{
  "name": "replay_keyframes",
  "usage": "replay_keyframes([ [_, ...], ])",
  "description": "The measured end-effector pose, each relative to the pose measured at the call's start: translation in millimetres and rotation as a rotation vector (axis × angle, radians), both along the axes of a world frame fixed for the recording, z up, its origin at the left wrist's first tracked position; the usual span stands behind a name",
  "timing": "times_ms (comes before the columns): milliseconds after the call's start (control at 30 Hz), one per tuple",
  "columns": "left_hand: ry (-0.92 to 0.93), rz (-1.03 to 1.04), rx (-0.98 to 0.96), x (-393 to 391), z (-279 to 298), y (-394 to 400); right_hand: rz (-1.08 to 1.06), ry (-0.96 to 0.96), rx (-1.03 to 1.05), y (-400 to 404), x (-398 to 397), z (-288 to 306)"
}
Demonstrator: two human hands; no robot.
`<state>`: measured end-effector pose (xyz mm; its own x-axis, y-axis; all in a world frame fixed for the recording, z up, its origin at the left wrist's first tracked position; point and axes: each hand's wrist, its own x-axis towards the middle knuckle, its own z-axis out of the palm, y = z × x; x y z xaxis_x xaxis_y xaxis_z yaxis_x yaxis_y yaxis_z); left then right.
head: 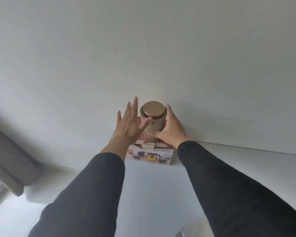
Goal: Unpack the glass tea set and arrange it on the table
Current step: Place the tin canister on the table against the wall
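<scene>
Two arms in dark grey knitted sleeves reach forward over the plain white table. Beyond the cuffs, a printed cardboard tea-set box, its front showing pictures of a teapot and cups, rests on the table against the pale wall. On top of the box stands a round bronze-coloured metal canister with a flat lid. The left hand is spread beside the canister's left side, fingers straight and grasping nothing, thumb tip lying across the canister's edge. The right hand cups the canister's right side, thumb curled under its lower front. A grey curtain hangs at the far left.
</scene>
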<state>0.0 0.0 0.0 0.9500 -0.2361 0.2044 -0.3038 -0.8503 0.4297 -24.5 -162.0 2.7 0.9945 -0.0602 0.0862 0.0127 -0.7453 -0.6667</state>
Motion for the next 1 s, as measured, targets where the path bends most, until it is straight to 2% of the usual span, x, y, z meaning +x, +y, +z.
replay_keyframes([
  [233, 0.048, -0.120, 0.024, 17, -20, -1, -0.079, -0.024, 0.214, 12, 15, -14],
  [500, -0.007, -0.191, 0.036, 7, -3, -22, -0.150, -0.097, 0.167, -7, 0, -5],
  [700, -0.059, -0.236, 0.101, -28, 27, -86, -0.210, -0.145, 0.139, -68, -41, 23],
  [1000, -0.109, -0.299, 0.004, -107, 51, -221, -0.257, -0.214, 0.102, -202, -137, 61],
])
